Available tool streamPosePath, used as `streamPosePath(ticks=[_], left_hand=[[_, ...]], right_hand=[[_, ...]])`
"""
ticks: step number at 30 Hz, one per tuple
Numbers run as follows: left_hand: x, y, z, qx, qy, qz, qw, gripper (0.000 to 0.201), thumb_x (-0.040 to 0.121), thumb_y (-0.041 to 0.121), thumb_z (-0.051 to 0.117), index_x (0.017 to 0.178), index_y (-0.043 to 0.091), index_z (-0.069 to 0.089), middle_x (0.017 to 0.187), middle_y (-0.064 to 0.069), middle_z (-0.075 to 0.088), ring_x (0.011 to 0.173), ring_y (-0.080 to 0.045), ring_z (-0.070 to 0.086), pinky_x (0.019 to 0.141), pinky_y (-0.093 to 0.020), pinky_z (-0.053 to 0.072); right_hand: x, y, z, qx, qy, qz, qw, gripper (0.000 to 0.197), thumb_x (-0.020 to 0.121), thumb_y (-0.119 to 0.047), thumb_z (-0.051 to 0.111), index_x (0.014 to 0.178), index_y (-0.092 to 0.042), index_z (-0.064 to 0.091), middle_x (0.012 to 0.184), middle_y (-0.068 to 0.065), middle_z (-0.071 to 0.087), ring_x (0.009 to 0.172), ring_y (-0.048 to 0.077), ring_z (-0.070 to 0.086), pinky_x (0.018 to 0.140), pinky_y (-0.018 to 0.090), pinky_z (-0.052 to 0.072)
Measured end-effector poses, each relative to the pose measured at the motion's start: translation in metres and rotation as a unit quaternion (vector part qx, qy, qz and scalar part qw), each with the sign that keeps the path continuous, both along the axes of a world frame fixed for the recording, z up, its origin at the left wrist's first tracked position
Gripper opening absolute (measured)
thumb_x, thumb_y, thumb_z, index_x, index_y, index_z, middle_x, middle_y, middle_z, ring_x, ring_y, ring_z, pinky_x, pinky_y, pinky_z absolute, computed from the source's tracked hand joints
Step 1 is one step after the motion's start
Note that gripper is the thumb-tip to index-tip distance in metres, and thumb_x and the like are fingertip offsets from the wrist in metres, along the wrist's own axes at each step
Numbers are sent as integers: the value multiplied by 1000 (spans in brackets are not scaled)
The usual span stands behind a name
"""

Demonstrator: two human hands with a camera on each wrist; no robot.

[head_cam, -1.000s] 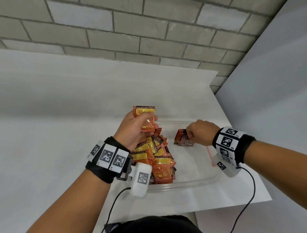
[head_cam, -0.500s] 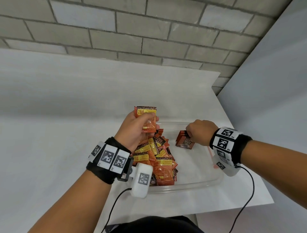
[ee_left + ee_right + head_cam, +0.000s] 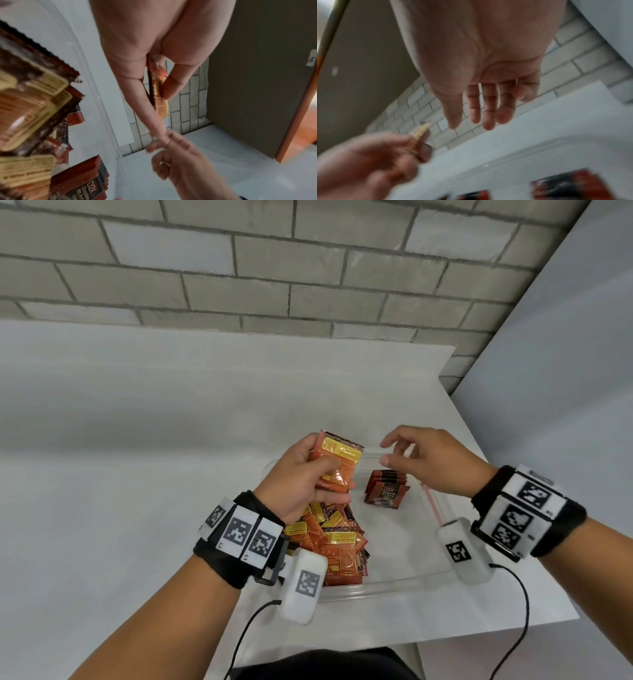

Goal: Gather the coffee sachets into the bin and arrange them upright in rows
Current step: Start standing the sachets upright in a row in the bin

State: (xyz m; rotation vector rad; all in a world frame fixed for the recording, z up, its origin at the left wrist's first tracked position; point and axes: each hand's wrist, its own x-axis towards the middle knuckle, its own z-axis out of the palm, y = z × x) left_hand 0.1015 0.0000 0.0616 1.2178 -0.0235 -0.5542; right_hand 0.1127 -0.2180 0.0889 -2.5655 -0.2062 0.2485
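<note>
My left hand grips a few sachets above the bin; my right hand hovers beside them, fingers loose and empty.

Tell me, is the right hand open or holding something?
Open. The right hand holds nothing; its fingers are straight and spread, reaching toward the sachets in the left hand.

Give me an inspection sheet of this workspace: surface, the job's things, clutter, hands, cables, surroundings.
Surface: white table, bare where visible.
Job's things: clear bin holds a loose sachet pile at its left and a small standing row mid-bin.
Clutter: nothing seen.
Hands: left hand grips a few sachets above the pile; right hand open, reaching toward them, holding nothing.
Cables: black leads hang from both wrist cameras.
Surroundings: grey brick wall behind, plain panel at right.
</note>
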Motion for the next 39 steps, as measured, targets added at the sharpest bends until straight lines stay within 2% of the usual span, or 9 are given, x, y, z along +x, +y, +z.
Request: streamPosePath(ticks=[4,11,15,22,26,29,32,36,39], left_hand=[[-2,-15,2,14,-17,-27,999,24,92,5,56,116,8,54,100,-14,66,81,-25,70,60,-30,60],[3,-23,9,-43,106,11,993,34,96,33,49,113,4,55,108,-21,65,88,-34,69,72,-38,60],[2,-29,5,-29,47,-21,998,25,95,3,50,119,-1,56,103,-18,67,81,-23,70,72,-39,60],[4,-54,4,46,20,-39,998,28,94,1,52,120,7,56,98,-11,66,81,-21,67,79,-37,55],[8,-72,1,38,68,-3,997,13,95,7,51,103,11,60,93,-10,64,83,-21,62,90,-41,49],[10,-74,-5,55,139,34,988,12,95,21,52,100,11,57,92,-7,57,76,-16,52,64,-27,44],[11,-75,-14,86,205,36,974,28,91,31,57,108,9,55,100,-8,46,72,-16,44,59,-24,38],[10,-83,-18,77,251,47,964,54,90,36,57,133,5,45,117,-14,48,114,-26,52,106,-38,36],[14,-90,-19,62,272,52,959,52,92,38,54,129,4,45,123,-17,53,110,-24,58,108,-39,33]], right_hand=[[-16,20,7,125,-10,11,992,17,84,-32,68,100,-30,60,89,-12,62,69,2,56,62,12,45],[-31,12,-5,114,-253,12,961,23,76,-7,75,74,-19,56,76,-14,49,69,0,49,63,7,36],[-38,2,-16,70,-165,80,981,18,74,-18,80,82,-18,64,86,-15,47,82,-2,48,71,11,36],[-19,-11,6,16,-145,12,989,31,89,-23,64,120,-22,60,103,-8,54,84,2,51,76,9,39],[-4,-17,10,-15,-50,8,999,12,90,-21,62,101,-23,64,82,-10,61,78,12,55,69,21,41],[-1,-27,11,-46,4,-1,999,13,84,-20,69,82,-27,58,75,-9,62,70,8,56,60,17,39],[-2,-26,0,-143,83,20,986,16,81,-21,71,77,-27,56,75,-10,62,70,7,56,58,17,38],[2,-17,-16,-234,115,46,964,15,78,-19,67,70,-27,57,71,-9,58,75,17,59,62,24,44],[3,-6,-17,-305,115,76,942,9,82,-27,65,86,-20,66,88,1,63,79,19,56,67,27,44]])
